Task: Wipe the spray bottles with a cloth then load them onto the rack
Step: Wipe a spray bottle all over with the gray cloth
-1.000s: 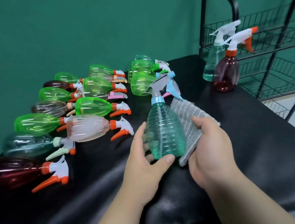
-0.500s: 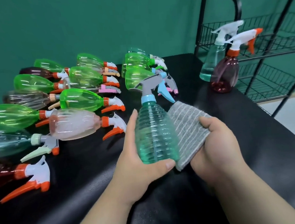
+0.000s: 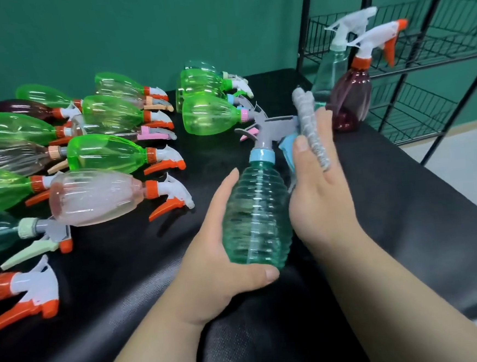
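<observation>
Head view: a person's left hand (image 3: 223, 256) grips a teal bottle (image 3: 256, 216) above a black table (image 3: 406, 224), thumb curled across the near base and fingers wrapped round its far left side. The bottle stands close to upright, its long axis running from the base nearest the person up and slightly away to the grey trigger head (image 3: 270, 124), whose nozzle points right. That nozzle meets the right hand (image 3: 319, 203), which pinches a bunched grey cloth (image 3: 308, 126) between thumb and fairly straight fingers, and the heel of that hand lies against the bottle's right shoulder. The cloth sits just right of the trigger head and touches it, so the wipe appears to have reached the top of the bottle. The rack (image 3: 436, 63) stands beyond and to the right of both hands, with the right hand the nearer of the two. A load from the left hand would likely mean carrying the bottle right and away, across the cloth hand. A maroon bottle (image 3: 351, 100) and a clear bottle (image 3: 328, 71) stand upright just beyond the right hand's fingertips. Many other bottles (image 3: 106, 154) lie on their sides to the left of the left hand, most heads pointing right.
</observation>
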